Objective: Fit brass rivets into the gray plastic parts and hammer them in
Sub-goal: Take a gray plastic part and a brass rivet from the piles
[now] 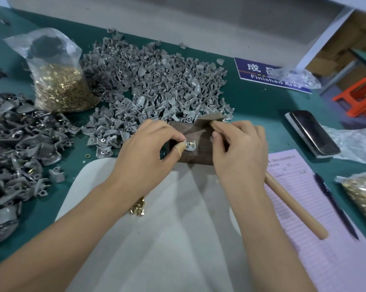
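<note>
Flanking hands: gray parts (152, 81), phone (313, 132).

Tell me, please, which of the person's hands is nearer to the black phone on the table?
Right. The right hand is on the rusty block, with bare table between it and the black phone to its right. The left hand holds the gray part farther left.

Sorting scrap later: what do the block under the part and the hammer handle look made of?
Block: likely metal, dull brown, rusty-looking, hard edges. Hammer handle: apparently wood, pale tan, smooth and rounded; its head is hidden behind the right hand.
</note>
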Tool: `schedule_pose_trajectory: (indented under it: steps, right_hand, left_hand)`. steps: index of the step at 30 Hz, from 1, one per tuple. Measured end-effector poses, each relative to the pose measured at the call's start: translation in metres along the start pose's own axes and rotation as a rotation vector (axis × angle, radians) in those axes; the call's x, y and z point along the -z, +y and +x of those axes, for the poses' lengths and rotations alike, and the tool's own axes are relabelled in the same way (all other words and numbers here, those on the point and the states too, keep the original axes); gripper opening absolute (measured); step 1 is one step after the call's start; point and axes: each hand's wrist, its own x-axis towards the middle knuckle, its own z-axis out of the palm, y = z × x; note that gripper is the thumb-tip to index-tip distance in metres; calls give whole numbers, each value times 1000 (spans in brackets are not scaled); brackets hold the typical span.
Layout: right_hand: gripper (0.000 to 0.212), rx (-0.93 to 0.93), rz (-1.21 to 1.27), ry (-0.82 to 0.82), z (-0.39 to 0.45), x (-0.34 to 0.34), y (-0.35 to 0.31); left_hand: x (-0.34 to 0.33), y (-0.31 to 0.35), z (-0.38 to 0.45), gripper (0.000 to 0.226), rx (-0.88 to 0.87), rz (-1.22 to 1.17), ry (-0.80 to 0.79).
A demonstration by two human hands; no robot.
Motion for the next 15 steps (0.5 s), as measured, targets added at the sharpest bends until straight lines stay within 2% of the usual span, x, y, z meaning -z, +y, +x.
schedule_pose_trajectory:
  steps: [10,15]
  right_hand:
    - [29,66,79,-35,-9,12,3]
    - [23,104,72,41,-13,9,-2]
  left_hand:
    - [0,0,0,7,6,-4,-3]
    - [0,-1,0,8,1,0,-5]
